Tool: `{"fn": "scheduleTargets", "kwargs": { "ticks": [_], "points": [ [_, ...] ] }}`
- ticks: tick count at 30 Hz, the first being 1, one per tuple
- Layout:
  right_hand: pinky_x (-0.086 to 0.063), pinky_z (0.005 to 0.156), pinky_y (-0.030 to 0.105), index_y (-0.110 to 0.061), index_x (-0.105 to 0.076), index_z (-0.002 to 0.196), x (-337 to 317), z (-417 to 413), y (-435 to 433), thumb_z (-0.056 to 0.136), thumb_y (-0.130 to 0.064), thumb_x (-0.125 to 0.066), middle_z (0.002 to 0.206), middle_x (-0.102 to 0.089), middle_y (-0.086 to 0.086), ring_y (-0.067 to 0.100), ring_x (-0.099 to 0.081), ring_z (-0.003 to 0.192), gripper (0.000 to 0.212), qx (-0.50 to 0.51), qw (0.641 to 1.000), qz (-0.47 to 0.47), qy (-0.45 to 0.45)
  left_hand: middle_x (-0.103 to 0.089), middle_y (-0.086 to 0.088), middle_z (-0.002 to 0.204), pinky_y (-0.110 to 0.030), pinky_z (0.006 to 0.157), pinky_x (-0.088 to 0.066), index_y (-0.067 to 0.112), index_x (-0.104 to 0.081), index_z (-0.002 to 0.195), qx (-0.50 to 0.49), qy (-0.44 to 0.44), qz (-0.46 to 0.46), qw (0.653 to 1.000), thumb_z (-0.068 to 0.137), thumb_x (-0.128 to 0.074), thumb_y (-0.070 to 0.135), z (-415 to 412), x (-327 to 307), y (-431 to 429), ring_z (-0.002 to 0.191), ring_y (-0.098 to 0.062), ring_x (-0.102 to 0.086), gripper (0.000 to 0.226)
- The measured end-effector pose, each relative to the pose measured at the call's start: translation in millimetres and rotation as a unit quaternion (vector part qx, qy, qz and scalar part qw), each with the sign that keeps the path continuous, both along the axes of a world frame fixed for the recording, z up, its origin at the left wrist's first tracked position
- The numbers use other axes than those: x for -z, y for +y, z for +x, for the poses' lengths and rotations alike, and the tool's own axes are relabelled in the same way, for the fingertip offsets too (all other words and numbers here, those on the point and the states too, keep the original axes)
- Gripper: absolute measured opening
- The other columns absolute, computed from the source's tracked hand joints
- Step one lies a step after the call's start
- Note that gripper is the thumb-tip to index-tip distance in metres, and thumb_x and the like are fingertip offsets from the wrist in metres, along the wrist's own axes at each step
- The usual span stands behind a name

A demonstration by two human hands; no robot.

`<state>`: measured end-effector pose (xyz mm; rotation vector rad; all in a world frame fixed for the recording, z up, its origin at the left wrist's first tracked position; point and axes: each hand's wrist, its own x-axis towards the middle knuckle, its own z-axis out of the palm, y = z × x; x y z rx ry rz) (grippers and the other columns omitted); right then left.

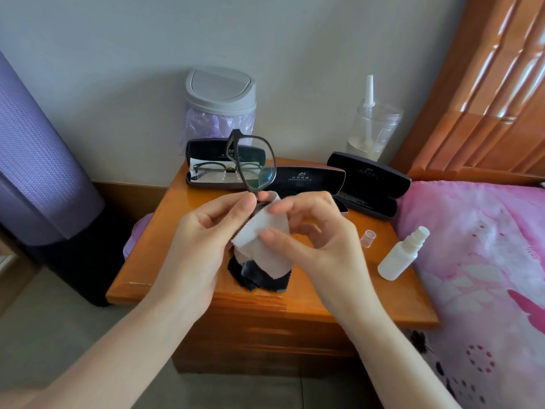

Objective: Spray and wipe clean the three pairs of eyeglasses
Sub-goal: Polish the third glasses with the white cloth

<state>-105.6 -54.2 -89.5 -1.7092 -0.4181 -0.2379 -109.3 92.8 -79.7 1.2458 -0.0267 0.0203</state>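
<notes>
- The left hand (pixel 200 237), centre of the frame, pinches the black-framed glasses (pixel 255 163) by thumb and fingertips low on the frame. They stand almost upright above the nightstand (pixel 153 252). So small a grip could let them twist or slip if the wiping pushes sideways.
- The right hand (pixel 318 231) is closed on a pale cloth (pixel 259 228), folded round the lower lens. Which lens face it covers is hard to tell from here. Hard rubbing against a one-point hold may strain the hinge or bridge.
- Bare fingertips sit close to the upper lens, and a shift of grip would leave fresh prints on it.
- The cloth's loose end hangs toward the dark cloths (pixel 259 280) on the nightstand. Dragging it there could pick up grit and scratch the lens.
- The spray bottle (pixel 398 258) stands uncapped at the right edge of the nightstand, just beside the pink bedding (pixel 472 261). Its cap (pixel 368 238) stands near it. A careless right elbow or reach could tip the bottle onto the bed or knock the cap off.
- A second pair (pixel 212 169) lies in the open case (pixel 206 149) behind the hands. A third pair is not visible, so one could be missed among the other cases (pixel 368 184).
</notes>
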Motion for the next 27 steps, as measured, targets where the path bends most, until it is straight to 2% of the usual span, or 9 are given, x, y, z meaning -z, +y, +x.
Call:
{"fn": "scheduleTargets", "kwargs": {
  "ticks": [2,4,8,13,16,19,21,24,27],
  "points": [
    [-0.055,0.074,0.026,-0.018,-0.059,0.101,4,-1,5,0.071,-0.022,-0.080,0.101,-0.062,-0.001,0.013,-0.062,0.092,0.037,0.030,0.999,0.017,0.040,-0.075,0.007,0.086,-0.014,0.059,-0.052,0.024,-0.077,0.087,-0.006,0.006,-0.007,1.000,0.075,-0.058,0.033,-2,-2,-1,0.077,-0.001,-0.067,0.024],
    [-0.057,0.076,0.029,-0.016,-0.058,0.107,4,-2,7,0.069,-0.033,-0.077,0.102,-0.066,0.001,0.013,-0.065,0.094,0.046,0.020,0.995,0.015,0.096,-0.074,0.009,0.080,-0.013,0.054,-0.049,0.027,-0.078,0.083,-0.010,0.004,-0.001,1.000,0.075,-0.058,0.033,-4,-4,-3,0.072,0.001,-0.066,0.022],
    [-0.054,0.064,0.019,-0.005,-0.067,0.102,-3,-5,9,0.076,-0.030,-0.066,0.092,-0.071,0.009,0.012,-0.067,0.080,0.036,-0.069,0.983,0.033,0.168,-0.071,0.012,0.069,-0.011,0.051,-0.049,0.030,-0.075,0.077,-0.026,0.013,0.027,0.999,0.072,-0.058,0.036,-6,-4,-6,0.065,0.003,-0.066,0.018],
    [-0.052,0.061,0.018,-0.010,-0.072,0.087,-5,-6,11,0.069,-0.032,-0.070,0.080,-0.071,0.004,0.011,-0.066,0.072,0.029,-0.047,0.973,0.127,0.187,-0.073,0.008,0.076,-0.013,0.054,-0.050,0.029,-0.073,0.085,-0.010,0.009,0.043,0.999,0.071,-0.058,0.038,-7,0,-8,0.067,-0.001,-0.066,0.023],
    [-0.051,0.060,0.017,-0.007,-0.072,0.084,-7,-9,13,0.071,-0.033,-0.067,0.076,-0.071,0.003,0.011,-0.065,0.069,0.030,-0.040,0.964,0.169,0.201,-0.073,0.007,0.079,-0.012,0.057,-0.051,0.029,-0.074,0.086,-0.005,-0.004,0.053,0.999,0.071,-0.056,0.038,-7,1,-8,0.070,-0.002,-0.066,0.024],
    [-0.052,0.062,0.019,0.000,-0.070,0.091,-8,-10,13,0.079,-0.034,-0.061,0.081,-0.070,0.008,0.014,-0.065,0.072,0.037,-0.041,0.960,0.185,0.208,-0.073,0.009,0.078,-0.012,0.059,-0.052,0.033,-0.076,0.081,-0.004,-0.017,0.042,0.999,0.073,-0.054,0.036,-8,-1,-7,0.073,-0.001,-0.067,0.023],
    [-0.052,0.062,0.020,-0.003,-0.070,0.091,-9,-11,13,0.080,-0.035,-0.060,0.082,-0.070,0.008,0.016,-0.065,0.074,0.036,-0.046,0.957,0.191,0.213,-0.073,0.012,0.076,-0.011,0.060,-0.052,0.035,-0.075,0.079,-0.012,-0.020,0.031,0.999,0.072,-0.054,0.035,-7,-1,-6,0.073,0.002,-0.067,0.022],
    [-0.052,0.059,0.019,-0.005,-0.070,0.088,-9,-12,15,0.074,-0.034,-0.065,0.081,-0.070,0.006,0.014,-0.065,0.072,0.032,-0.043,0.953,0.196,0.225,-0.074,0.009,0.078,-0.011,0.063,-0.052,0.029,-0.076,0.082,-0.011,-0.020,0.020,1.000,0.072,-0.057,0.033,-7,-1,-6,0.075,0.000,-0.068,0.022],
    [-0.052,0.063,0.022,-0.005,-0.073,0.088,-7,-10,16,0.068,-0.033,-0.070,0.081,-0.071,0.006,0.015,-0.066,0.074,0.035,-0.022,0.954,0.198,0.226,-0.074,0.000,0.085,-0.014,0.070,-0.052,0.019,-0.076,0.087,0.017,-0.034,0.044,0.998,0.077,-0.059,0.034,-8,0,-7,0.084,-0.007,-0.068,0.025]
  ]
}}
